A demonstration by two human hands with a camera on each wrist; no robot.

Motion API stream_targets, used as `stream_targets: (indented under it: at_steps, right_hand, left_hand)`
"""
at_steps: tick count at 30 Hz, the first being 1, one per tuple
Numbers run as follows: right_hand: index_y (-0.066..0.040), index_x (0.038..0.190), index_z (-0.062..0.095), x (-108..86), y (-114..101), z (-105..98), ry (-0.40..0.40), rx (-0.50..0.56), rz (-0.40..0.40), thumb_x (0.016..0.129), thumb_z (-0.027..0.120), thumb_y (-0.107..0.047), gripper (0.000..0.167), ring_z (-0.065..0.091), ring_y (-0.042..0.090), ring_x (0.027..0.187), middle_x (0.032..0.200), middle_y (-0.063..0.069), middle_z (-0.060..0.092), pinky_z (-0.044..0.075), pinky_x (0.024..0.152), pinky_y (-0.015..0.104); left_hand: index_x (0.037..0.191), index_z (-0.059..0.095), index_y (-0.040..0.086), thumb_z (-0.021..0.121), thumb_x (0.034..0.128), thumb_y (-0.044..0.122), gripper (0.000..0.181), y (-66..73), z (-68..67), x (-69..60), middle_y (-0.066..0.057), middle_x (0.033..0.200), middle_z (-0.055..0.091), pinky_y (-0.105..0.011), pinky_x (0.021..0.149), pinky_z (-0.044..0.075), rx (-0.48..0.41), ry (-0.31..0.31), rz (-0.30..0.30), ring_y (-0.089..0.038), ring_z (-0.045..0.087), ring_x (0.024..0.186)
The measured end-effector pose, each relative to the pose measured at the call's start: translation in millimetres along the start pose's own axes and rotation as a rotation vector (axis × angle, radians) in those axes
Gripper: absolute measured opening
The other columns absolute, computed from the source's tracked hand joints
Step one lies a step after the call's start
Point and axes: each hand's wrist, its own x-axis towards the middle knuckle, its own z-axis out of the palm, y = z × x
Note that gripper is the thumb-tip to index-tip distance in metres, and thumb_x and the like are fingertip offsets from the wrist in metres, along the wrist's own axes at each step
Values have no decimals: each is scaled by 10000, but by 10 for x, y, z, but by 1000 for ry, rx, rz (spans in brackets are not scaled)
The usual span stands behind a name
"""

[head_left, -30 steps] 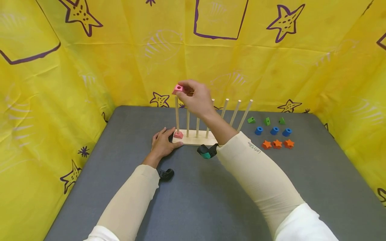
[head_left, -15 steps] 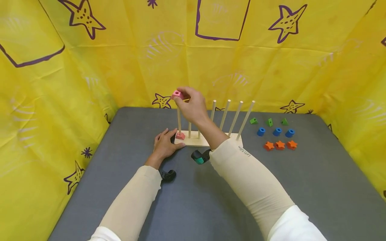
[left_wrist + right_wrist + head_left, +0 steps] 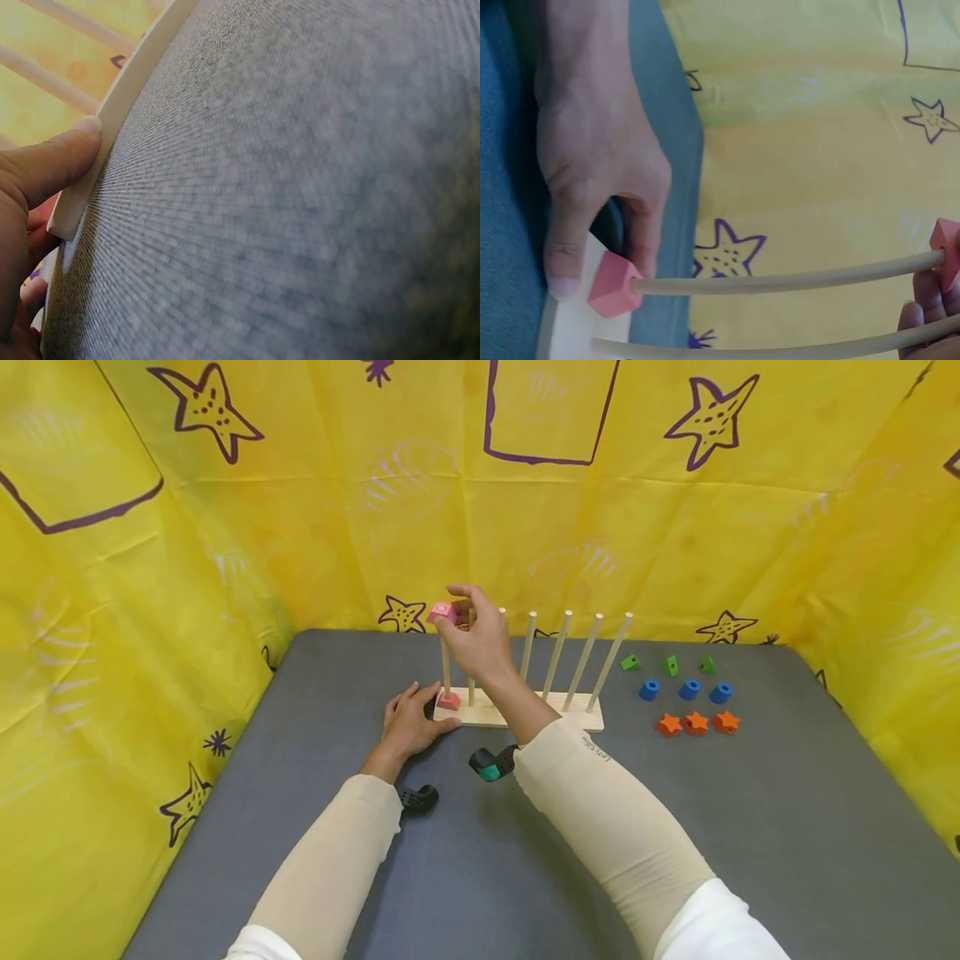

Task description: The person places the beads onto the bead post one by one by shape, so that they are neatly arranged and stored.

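From where I stand, everything turns on one upright line: the upper pink block [image 3: 441,612] sits at the very tip of the leftmost wooden peg [image 3: 446,670], straight above the lower pink block [image 3: 448,701] at its foot. The peg's long axis runs up and down, so the way along it is down. The right hand [image 3: 480,639], reaching across from the right, is the nearer one and pinches the upper block between thumb and fingers. The left hand [image 3: 411,718] is down at the peg's foot, thumb and fingers straddling the left end of the wooden base [image 3: 474,717] and gripping it. From the head, the hole looks filled with pale wood; the right-wrist view shows the peg side-on, meeting the block's underside. The left-wrist view gives the thumb pressed to the base's front edge. Only the head view shows the green triangular pieces [image 3: 671,666], blue cylinders [image 3: 689,690] and orange stars [image 3: 697,723] off to the right.
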Motion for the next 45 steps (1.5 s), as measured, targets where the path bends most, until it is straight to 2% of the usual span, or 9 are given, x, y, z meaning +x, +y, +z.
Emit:
stream_targets:
  at_steps: [5,13,22,26,35,40,43,45]
  right_hand:
    - [-32,1253,517,-47,116,54,20,92,30,861,706,-44,435,617,216,816,932,104,619,515,699,285]
    - [-18,1259,527,-125,261,131,11,194,117,857,731,-63,453,620,213,885,964,99,617,515,754,297]
    - [1,1131,623,-196,411,183,19,245,216,873,717,-68,283,613,211,907,972,94,636,510,811,310]
    - [-14,1091,647,-237,488,203,34,241,273,863,730,-70,249,611,213,908,957,83,635,502,819,331]
    - [-5,1062,656,-334,724,257,39,145,303,846,735,-67,239,583,216,967,981,96,647,477,851,333]
    - [-16,1046,668,-386,835,292,35,113,333,831,740,-70,233,577,215,963,981,91,652,481,823,310]
    - [-16,1042,671,-421,884,310,35,121,359,825,744,-58,233,584,217,956,977,96,646,515,779,295]
    - [-1,1051,661,-447,920,324,30,167,388,824,735,-22,240,634,252,932,980,115,632,549,737,320]
  left_hand:
    - [1475,423,120,767,800,456,828,-31,1,-8,-130,1469,418,-502,1111,21,-9,-2,-15,-287,182,1418]
    - [1481,415,130,759,799,475,837,-36,-10,-20,-129,1473,413,-509,1109,16,-6,-17,-34,-288,170,1419]
    - [1481,414,129,753,798,487,842,-30,0,-24,-97,1474,420,-500,1111,20,-10,-7,-36,-270,166,1423]
    - [1472,429,130,757,792,490,837,-18,11,-22,-75,1468,432,-492,1113,25,-13,5,-24,-260,176,1422]
    - [1476,426,144,762,779,503,852,3,10,3,-75,1458,445,-489,1112,27,1,21,6,-271,189,1419]
    - [1468,445,159,777,767,494,844,20,0,-15,-88,1440,467,-501,1113,21,4,26,-4,-283,190,1418]
    - [1461,454,142,781,766,489,843,23,-1,-25,-94,1426,482,-504,1113,23,6,31,-3,-289,193,1417]
    - [1459,455,136,776,769,496,842,22,4,-30,-86,1427,482,-497,1114,26,7,28,0,-286,196,1418]
